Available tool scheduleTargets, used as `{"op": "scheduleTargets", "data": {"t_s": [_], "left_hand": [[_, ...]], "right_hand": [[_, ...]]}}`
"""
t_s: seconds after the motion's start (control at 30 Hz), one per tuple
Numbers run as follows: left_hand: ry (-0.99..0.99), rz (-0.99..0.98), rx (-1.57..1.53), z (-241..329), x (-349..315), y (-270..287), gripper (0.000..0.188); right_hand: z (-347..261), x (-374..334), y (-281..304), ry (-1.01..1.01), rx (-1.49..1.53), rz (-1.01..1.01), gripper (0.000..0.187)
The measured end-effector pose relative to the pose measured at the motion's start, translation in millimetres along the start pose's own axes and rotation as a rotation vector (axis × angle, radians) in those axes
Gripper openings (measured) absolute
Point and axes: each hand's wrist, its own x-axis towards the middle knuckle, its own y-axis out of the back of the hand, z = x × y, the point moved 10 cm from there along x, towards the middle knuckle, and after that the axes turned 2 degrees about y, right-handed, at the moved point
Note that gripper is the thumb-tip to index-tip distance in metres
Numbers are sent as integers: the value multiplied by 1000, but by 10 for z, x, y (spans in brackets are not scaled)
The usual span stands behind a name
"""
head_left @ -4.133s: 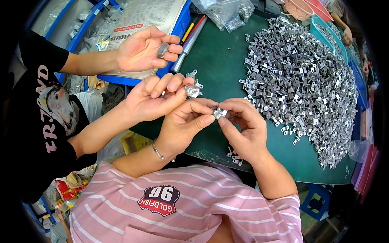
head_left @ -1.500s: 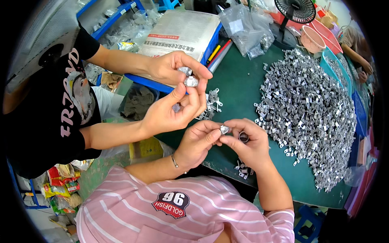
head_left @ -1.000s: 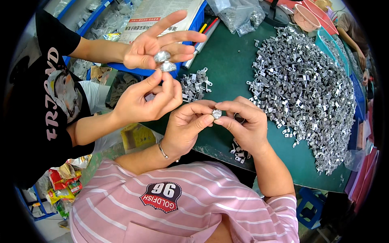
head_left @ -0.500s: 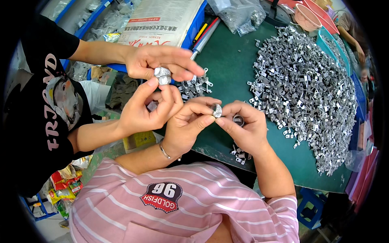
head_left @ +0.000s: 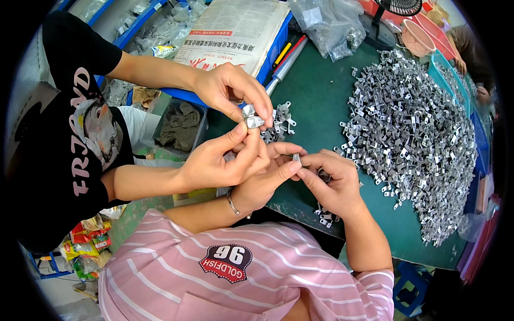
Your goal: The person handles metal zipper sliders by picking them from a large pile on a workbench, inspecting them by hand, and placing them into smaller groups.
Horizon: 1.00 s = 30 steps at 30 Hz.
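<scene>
My left hand [head_left: 263, 184], with a bracelet on the wrist, pinches a small silver ring-like metal piece [head_left: 296, 158] from one side. Fingertips of my right hand [head_left: 336, 182] close on the other side of it. Another round metal piece [head_left: 323, 175] is tucked in the curled fingers of my right hand. Just to the left, a co-worker's upper hand [head_left: 233, 91] and lower hand [head_left: 227, 158] hold two chunky silver ring-like pieces [head_left: 252, 119] together. The lower hand overlaps part of my left hand and hides some of its fingers.
A large heap of small metal tabs [head_left: 412, 134] covers the right of the green table [head_left: 316, 91]. Smaller piles [head_left: 281, 120] lie behind and below the hands. Newspapers [head_left: 235, 32], a plastic tub [head_left: 179, 128], pens [head_left: 281, 56], clear bags [head_left: 326, 24] and a fan [head_left: 396, 8] stand around.
The co-worker's upper hand has curled its outstretched fingers onto the silver pieces. The piece between my fingertips has turned and shows a narrower side. The whole view has shifted slightly.
</scene>
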Motion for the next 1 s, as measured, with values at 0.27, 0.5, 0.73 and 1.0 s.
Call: {"op": "scheduleTargets", "data": {"t_s": [0.27, 0.5, 0.73, 1.0], "left_hand": [[85, 103, 83, -228, -73, 166, 25], [-42, 34, 125, -181, -123, 135, 25], [-100, 21, 124, -138, -149, 129, 24], [-127, 19, 135, -106, -158, 108, 23]], "right_hand": [[-86, 199, 156, -59, -28, 140, 24], [-449, 608, 26, 182, -277, 128, 35], [-411, 713, -90, 204, -319, 138, 25], [-312, 732, -63, 205, -279, 202, 20]]}}
